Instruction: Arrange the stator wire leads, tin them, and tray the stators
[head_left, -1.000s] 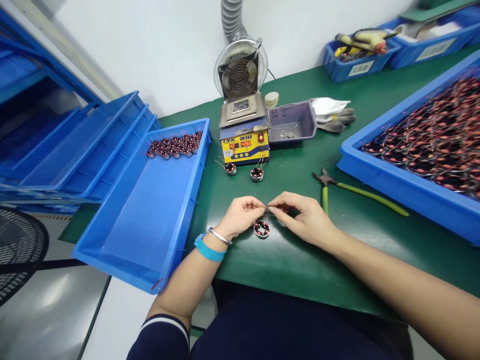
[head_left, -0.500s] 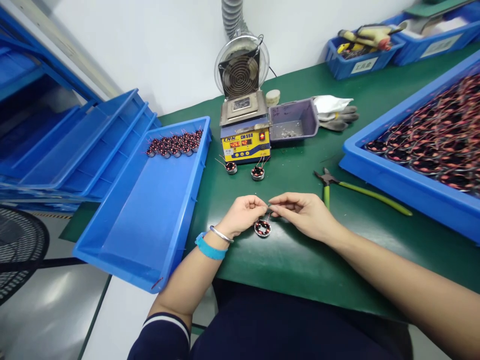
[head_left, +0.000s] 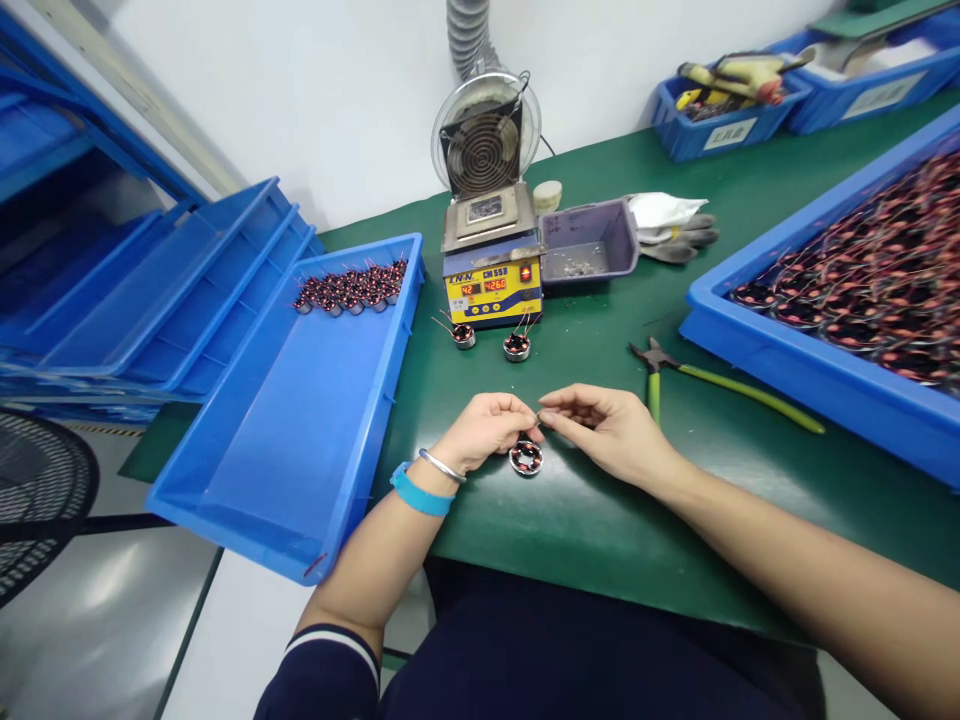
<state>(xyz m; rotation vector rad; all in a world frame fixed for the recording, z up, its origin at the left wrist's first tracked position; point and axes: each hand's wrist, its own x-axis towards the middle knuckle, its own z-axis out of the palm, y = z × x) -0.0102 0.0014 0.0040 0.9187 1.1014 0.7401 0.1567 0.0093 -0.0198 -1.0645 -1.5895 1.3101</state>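
Observation:
A small round coil (head_left: pixel 526 458) with red windings lies on the green mat near the front edge. My left hand (head_left: pixel 484 430) and my right hand (head_left: pixel 604 430) meet just above it, each pinching a thin wire lead that rises from the coil. Two more coils (head_left: pixel 463 335) (head_left: pixel 516 346) stand in front of the yellow solder pot (head_left: pixel 491 280).
A long blue tray (head_left: pixel 292 450) at the left holds a row of coils (head_left: pixel 349 288) at its far end. A large blue bin (head_left: pixel 802 365) at the right is full of coils. Green-handled cutters (head_left: pixel 712 382), a grey box (head_left: pixel 589 245), gloves (head_left: pixel 671 230) and a fan (head_left: pixel 486 135) lie behind.
Both hands stay pinched on the coil's leads with only slight finger movement. The view has shifted a little.

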